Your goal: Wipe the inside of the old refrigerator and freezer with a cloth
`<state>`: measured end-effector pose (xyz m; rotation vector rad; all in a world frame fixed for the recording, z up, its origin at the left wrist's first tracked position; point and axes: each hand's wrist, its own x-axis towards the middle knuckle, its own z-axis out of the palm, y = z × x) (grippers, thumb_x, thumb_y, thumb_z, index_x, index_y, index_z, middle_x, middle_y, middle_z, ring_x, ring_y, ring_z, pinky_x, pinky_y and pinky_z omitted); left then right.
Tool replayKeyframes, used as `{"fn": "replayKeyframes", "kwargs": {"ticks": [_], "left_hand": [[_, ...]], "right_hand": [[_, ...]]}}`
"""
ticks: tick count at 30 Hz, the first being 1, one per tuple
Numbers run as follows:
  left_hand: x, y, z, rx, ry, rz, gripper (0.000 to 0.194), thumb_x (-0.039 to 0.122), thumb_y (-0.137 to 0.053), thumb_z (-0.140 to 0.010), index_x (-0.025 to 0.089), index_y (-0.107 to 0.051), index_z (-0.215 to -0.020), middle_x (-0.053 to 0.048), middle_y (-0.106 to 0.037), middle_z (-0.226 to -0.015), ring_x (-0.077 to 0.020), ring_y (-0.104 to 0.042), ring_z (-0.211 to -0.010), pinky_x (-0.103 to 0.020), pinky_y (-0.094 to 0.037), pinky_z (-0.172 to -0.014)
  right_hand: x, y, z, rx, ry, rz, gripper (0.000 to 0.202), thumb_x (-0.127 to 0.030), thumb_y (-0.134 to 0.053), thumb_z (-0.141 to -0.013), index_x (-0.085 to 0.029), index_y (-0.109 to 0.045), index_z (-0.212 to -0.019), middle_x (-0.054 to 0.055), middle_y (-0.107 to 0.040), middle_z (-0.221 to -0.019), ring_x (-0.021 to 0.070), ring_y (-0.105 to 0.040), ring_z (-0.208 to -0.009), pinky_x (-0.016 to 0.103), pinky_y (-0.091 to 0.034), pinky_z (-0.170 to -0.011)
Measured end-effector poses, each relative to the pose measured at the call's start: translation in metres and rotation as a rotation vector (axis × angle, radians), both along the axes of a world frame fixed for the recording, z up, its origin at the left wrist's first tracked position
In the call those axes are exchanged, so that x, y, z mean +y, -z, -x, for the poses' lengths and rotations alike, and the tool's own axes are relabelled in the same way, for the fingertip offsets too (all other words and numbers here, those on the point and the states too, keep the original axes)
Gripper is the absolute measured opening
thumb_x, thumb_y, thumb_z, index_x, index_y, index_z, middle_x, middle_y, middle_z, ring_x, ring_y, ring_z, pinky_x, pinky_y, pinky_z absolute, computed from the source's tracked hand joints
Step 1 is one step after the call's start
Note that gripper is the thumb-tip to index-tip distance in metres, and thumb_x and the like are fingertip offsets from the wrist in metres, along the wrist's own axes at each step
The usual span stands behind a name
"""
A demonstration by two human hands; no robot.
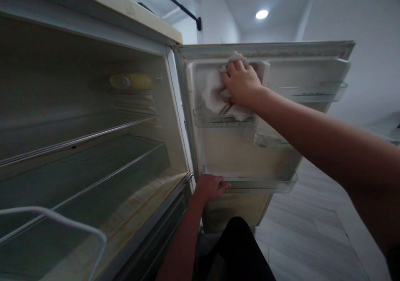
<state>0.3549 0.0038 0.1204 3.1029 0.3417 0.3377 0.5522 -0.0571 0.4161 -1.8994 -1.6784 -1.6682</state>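
An opened fridge door stands in front of me, its inner side facing me. My right hand presses a white cloth against the upper left part of the door's inside, fingers curled over it near the top edge. The cloth hangs down to a small clear door shelf. Lower down, my left hand rests at the left end of the long lower door shelf. Its fingers are partly bent and partly apart, and I see nothing held in them.
On the left is the open fridge interior with glass shelves and a yellow lamp cover. A white curved wire or handle crosses the lower left. My dark-clad knee is below the door, over a grey floor.
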Motion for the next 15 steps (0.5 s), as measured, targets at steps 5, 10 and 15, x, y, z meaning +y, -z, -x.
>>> {"fn": "replayKeyframes", "kwargs": {"ticks": [5, 10, 15], "left_hand": [[-0.001, -0.002, -0.003, 0.003, -0.007, 0.019, 0.071, 0.075, -0.023, -0.092, 0.022, -0.071, -0.086, -0.011, -0.074, -0.079, -0.0290, -0.071, -0.081, -0.038, -0.048, -0.072], [-0.002, -0.004, -0.002, 0.013, -0.013, 0.014, 0.068, 0.073, -0.026, -0.092, 0.022, -0.071, -0.087, -0.011, -0.074, -0.078, -0.0290, -0.071, -0.082, -0.038, -0.048, -0.074], [0.000, -0.003, 0.005, 0.014, -0.045, 0.004, 0.067, 0.075, -0.032, -0.089, 0.023, -0.072, -0.090, -0.011, -0.074, -0.078, -0.0305, -0.071, -0.082, -0.038, -0.048, -0.073]], "right_hand": [[-0.008, -0.004, -0.016, 0.103, 0.063, 0.081, 0.061, -0.046, -0.029, -0.098, -0.004, -0.072, -0.091, 0.020, -0.066, -0.096, 0.0324, -0.061, -0.102, 0.045, -0.051, -0.080], [-0.056, -0.015, 0.024, 0.132, 0.112, 0.069, 0.032, -0.037, -0.050, -0.087, -0.016, -0.068, -0.104, 0.017, -0.064, -0.117, 0.0316, -0.060, -0.105, 0.042, -0.054, -0.080], [-0.142, -0.027, 0.047, 0.034, 0.028, -0.173, 0.037, -0.046, -0.047, -0.085, -0.018, -0.066, -0.101, 0.019, -0.065, -0.111, 0.0346, -0.062, -0.101, 0.045, -0.053, -0.080]]}}
